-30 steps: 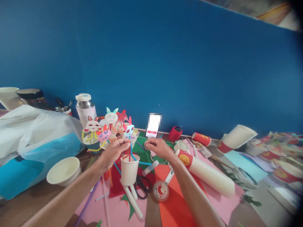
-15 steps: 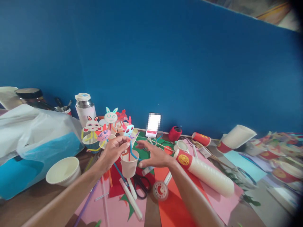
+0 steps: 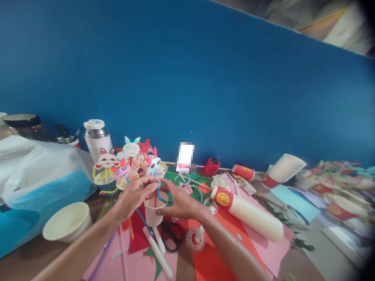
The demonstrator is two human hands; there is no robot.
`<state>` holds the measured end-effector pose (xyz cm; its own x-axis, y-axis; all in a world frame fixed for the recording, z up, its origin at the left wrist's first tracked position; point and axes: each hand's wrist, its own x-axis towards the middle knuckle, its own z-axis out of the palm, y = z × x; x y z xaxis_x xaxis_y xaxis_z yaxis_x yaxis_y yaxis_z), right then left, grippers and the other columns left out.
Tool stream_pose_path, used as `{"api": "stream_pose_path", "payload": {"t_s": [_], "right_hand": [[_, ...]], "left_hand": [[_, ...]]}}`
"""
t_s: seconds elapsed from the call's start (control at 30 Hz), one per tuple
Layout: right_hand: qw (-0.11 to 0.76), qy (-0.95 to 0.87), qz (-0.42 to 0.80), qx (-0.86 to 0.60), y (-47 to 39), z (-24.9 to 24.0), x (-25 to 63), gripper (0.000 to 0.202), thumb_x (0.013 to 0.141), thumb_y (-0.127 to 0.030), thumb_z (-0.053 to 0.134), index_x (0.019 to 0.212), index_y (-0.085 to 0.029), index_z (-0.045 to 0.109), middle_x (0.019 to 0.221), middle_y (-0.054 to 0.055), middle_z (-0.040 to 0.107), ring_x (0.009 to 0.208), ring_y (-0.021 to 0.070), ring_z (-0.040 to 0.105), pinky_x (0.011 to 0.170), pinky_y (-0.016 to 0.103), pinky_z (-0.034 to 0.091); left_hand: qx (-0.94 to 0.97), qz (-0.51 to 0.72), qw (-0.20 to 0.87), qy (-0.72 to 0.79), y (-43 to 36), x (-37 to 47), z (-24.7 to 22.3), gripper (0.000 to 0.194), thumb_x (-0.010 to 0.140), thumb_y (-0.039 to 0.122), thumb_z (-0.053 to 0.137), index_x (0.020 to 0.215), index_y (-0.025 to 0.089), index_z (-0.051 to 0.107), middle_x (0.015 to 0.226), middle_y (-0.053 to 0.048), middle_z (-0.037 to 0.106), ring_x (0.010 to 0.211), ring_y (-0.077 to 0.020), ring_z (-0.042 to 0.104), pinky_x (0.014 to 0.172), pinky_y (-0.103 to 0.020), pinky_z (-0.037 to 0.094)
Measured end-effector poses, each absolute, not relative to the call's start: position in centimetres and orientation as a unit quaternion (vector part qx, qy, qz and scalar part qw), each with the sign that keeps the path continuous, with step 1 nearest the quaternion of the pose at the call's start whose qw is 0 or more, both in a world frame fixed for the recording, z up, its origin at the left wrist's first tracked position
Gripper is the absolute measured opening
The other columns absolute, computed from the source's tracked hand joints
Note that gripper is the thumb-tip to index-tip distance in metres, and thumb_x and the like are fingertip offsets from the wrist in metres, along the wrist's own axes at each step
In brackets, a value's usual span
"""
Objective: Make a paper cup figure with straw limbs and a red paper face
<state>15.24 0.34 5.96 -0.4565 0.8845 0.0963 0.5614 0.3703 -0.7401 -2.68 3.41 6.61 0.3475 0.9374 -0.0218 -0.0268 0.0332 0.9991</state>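
Head view, left hand (image 3: 136, 196) pinching one figure (image 3: 153, 166), right hand (image 3: 181, 201) spread around one cup (image 3: 152, 217)

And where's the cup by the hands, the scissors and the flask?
Cup (image 3: 152, 215): head view, on its front wall.
Scissors (image 3: 166, 228): head view, on a black handle.
Flask (image 3: 98, 145): head view, on its pale body.

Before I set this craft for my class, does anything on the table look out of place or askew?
Toward the right, the long stack of paper cups lies on its side rather than standing, and the small red cup behind it is lying down too. I see no spill.
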Motion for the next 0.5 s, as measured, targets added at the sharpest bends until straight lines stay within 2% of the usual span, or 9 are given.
{"api": "stream_pose_path", "payload": {"t_s": [0.13,0.3,0.4,0.5], "right_hand": [[0.250,-0.788,0.331,-0.456,0.4,5.9,15.4,0.090,0.065,-0.031,0.075,0.140,-0.026,0.025,0.126,0.010,0.055,0.116,0.0292,0.051,0.093,0.043,0.042],[0.251,-0.787,0.345,-0.447,0.6,6.0,15.8,0.089,0.066,-0.028,0.074,0.141,-0.026,0.025,0.127,0.010,0.054,0.118,0.0278,0.050,0.094,0.041,0.042],[0.262,-0.783,0.339,-0.451,1.0,6.3,17.0,0.090,0.066,-0.028,0.074,0.141,-0.026,0.024,0.130,0.010,0.052,0.122,0.0271,0.048,0.096,0.040,0.041],[0.294,-0.773,0.303,-0.474,1.8,6.8,19.1,0.087,0.067,-0.027,0.072,0.140,-0.024,0.026,0.127,0.011,0.054,0.117,0.0258,0.051,0.094,0.039,0.042]], "left_hand": [[0.583,0.387,0.595,0.395,3.3,-2.8,6.6,0.029,0.073,0.038,0.065,0.092,0.016,0.068,0.078,-0.002,0.067,0.076,-0.0182,0.062,0.072,-0.029,0.050],[0.623,0.389,0.541,0.411,3.2,-2.8,6.7,0.038,0.075,0.040,0.063,0.105,0.017,0.066,0.082,-0.004,0.070,0.079,-0.0207,0.064,0.070,-0.029,0.050],[0.613,0.449,0.498,0.419,3.2,-2.8,7.1,0.037,0.073,0.041,0.064,0.101,0.017,0.068,0.091,-0.007,0.070,0.088,-0.0231,0.063,0.074,-0.029,0.050],[0.596,0.492,0.478,0.417,3.2,-2.9,7.3,0.032,0.074,0.041,0.063,0.095,0.017,0.068,0.098,-0.009,0.069,0.089,-0.0229,0.062,0.072,-0.028,0.050]]}}
